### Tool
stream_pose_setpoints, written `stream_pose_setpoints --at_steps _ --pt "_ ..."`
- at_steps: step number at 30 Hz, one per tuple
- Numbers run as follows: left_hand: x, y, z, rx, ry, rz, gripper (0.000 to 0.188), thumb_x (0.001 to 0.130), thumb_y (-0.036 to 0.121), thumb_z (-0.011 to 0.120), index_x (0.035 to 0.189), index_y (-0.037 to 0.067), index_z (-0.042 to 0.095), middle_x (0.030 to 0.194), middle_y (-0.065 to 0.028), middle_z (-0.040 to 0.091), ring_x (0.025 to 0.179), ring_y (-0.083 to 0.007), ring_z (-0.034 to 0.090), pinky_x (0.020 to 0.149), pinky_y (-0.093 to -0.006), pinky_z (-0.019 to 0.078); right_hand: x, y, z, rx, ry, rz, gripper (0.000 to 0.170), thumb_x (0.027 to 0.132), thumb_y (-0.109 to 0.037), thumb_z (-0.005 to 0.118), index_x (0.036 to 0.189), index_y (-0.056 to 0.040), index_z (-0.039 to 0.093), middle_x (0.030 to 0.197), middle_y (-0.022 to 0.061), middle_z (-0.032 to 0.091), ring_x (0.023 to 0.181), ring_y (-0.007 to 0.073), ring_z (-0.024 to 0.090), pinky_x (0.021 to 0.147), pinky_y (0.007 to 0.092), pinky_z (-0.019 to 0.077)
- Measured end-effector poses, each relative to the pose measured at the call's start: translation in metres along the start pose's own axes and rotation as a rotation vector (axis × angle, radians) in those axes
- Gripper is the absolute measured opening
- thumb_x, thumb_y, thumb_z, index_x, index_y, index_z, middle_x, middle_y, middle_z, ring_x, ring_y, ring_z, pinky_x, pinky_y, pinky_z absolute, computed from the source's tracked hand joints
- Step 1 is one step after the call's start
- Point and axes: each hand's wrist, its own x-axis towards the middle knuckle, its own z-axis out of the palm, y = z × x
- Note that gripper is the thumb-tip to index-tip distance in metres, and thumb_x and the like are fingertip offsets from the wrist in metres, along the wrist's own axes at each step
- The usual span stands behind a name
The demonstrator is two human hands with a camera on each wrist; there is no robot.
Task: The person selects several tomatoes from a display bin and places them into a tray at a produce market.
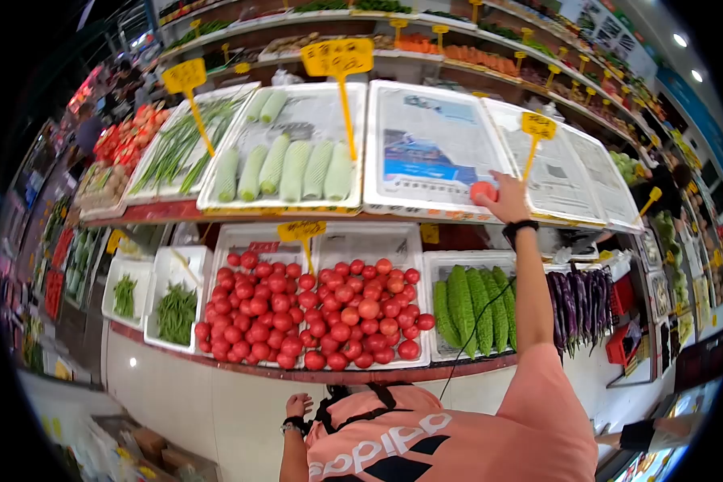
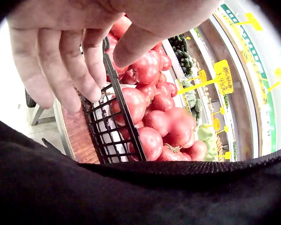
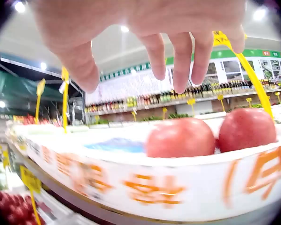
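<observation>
My right hand (image 1: 508, 199) reaches over the front right corner of a white foam box (image 1: 374, 145) lined with newspaper. A red tomato (image 1: 484, 191) sits at its fingertips there. In the right wrist view, two tomatoes (image 3: 180, 137) lie side by side behind the box's front wall, and the fingers (image 3: 180, 61) are spread above them, holding nothing. Low by my body hangs my left hand (image 1: 299, 404), fingers loosely bent and gripping nothing. In the left wrist view those fingers overlap the rim of a black plastic basket (image 2: 126, 112), beside piled tomatoes (image 2: 152, 119).
Below the upper shelf stand tomatoes (image 1: 257, 301) in foam boxes, bitter melons (image 1: 474, 305), eggplants (image 1: 578, 305) and green beans (image 1: 175, 313). Pale green gourds (image 1: 293, 170) fill the box to the left. Yellow price signs (image 1: 337, 58) stick up among the boxes.
</observation>
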Motion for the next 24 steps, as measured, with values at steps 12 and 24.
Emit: stream_pose_setpoints --at_steps 12,24 --pt "-0.007 -0.004 -0.001 -0.002 0.038 -0.019 0.027 0.101 0.022 0.055 0.119 0.005 0.065 0.108 -0.0105 0.075 0.093 -0.0233 0.074 0.075 -0.0382 0.0593 -0.286 -0.216 0.152 0.637 -0.725 -0.098 0.043 0.082 -0.034 0.077 0.111 -0.0045 0.064 0.101 0.0148 0.070 0.088 0.0322 0.071 0.074 0.0461 0.0568" --pt "-0.027 -0.029 -0.017 -0.049 0.088 -0.099 0.028 0.102 0.020 0.052 0.122 0.005 0.063 0.112 -0.0120 0.074 0.096 -0.0253 0.074 0.078 -0.0414 0.0603 -0.279 -0.275 0.212 0.385 -0.346 -0.074 0.058 0.077 -0.026 0.079 0.128 -0.0113 0.057 0.122 0.0148 0.057 0.116 0.0379 0.056 0.092 0.0519 0.0506"
